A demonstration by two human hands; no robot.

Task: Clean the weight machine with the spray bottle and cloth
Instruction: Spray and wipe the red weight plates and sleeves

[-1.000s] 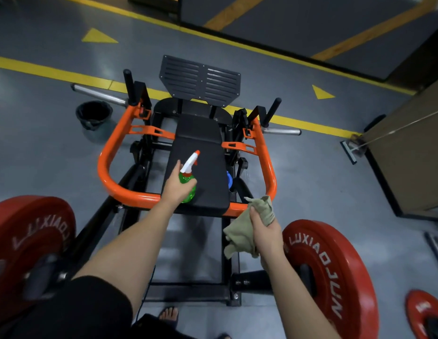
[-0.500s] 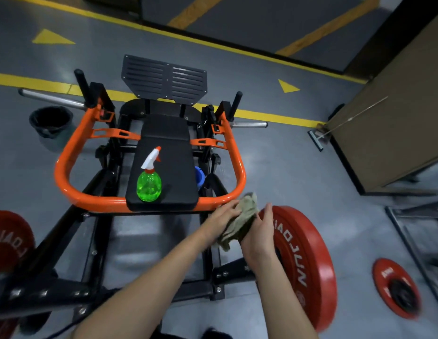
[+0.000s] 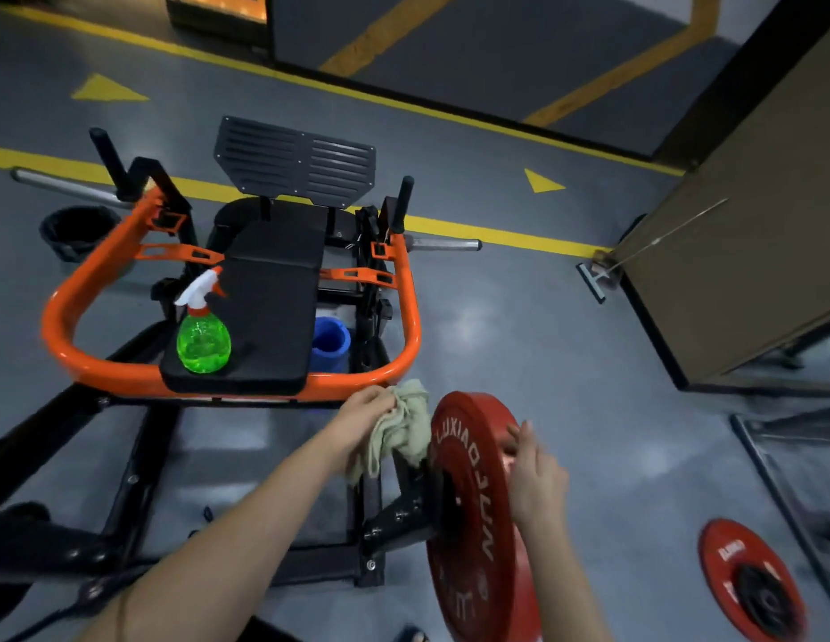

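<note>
Floor: grey gym floor (image 3: 519, 326) with yellow lines and arrows. A black bin (image 3: 77, 231) stands beyond the machine's far left corner, and a small red plate (image 3: 751, 581) lies flat towards the right.
Weight machine: the weight machine (image 3: 406, 317) has an orange tube frame around a black seat pad (image 3: 274, 317).
Spray bottle: the green spray bottle (image 3: 203, 338) has a white trigger head. It stands upright on the seat pad's near left corner, well apart from both hands.
Cloth: the pale cloth (image 3: 404, 428) hangs bunched just off the frame's near right corner, beside the large plate's inner face. Contact with the plate cannot be told.
Left hand: the left hand (image 3: 367, 410) has its grip closed, fingers curled round the top of the cloth.
Right hand: the right hand (image 3: 538, 474) is slightly blurred. Its grip is open, with straight fingers laid on the large plate's upper rim and nothing held.
Large plate: the large red plate (image 3: 473, 525) stands on edge on the machine's right peg, with white lettering.
Blue cup: the blue cup (image 3: 330, 345) sits just beside the pad's right edge, inside the frame.
</note>
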